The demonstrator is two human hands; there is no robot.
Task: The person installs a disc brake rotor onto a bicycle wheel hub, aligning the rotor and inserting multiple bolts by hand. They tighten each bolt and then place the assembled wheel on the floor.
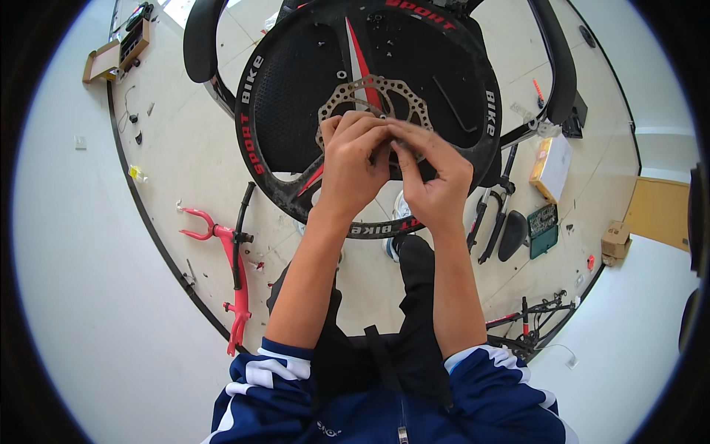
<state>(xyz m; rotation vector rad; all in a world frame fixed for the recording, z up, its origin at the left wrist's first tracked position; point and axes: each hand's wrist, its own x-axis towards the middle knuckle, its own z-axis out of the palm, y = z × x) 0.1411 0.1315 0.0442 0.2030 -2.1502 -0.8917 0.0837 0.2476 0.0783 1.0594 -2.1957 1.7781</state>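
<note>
A black bicycle wheel (255, 152) with broad spokes and red and white markings lies flat on a black chair seat (299, 70). At its centre is a perforated metal brake disc (344, 92). My left hand (353, 163) is closed over the near part of the disc, its fingers bent. Beside it, my right hand (435, 174) is also closed, its fingertips meeting the left hand's and slightly blurred. Whatever lies between the fingertips is hidden. A dark hex key (453, 105) rests to the right of the disc, and several small bolts are scattered beyond it.
Chair armrests (201, 41) (558, 66) rise on both sides. On the tiled floor lie a pink bicycle frame (229, 259) at left, a black saddle (512, 237), a green tool case (543, 231) and a white-and-yellow box (551, 169) at right. A cardboard box (615, 240) stands by the wall.
</note>
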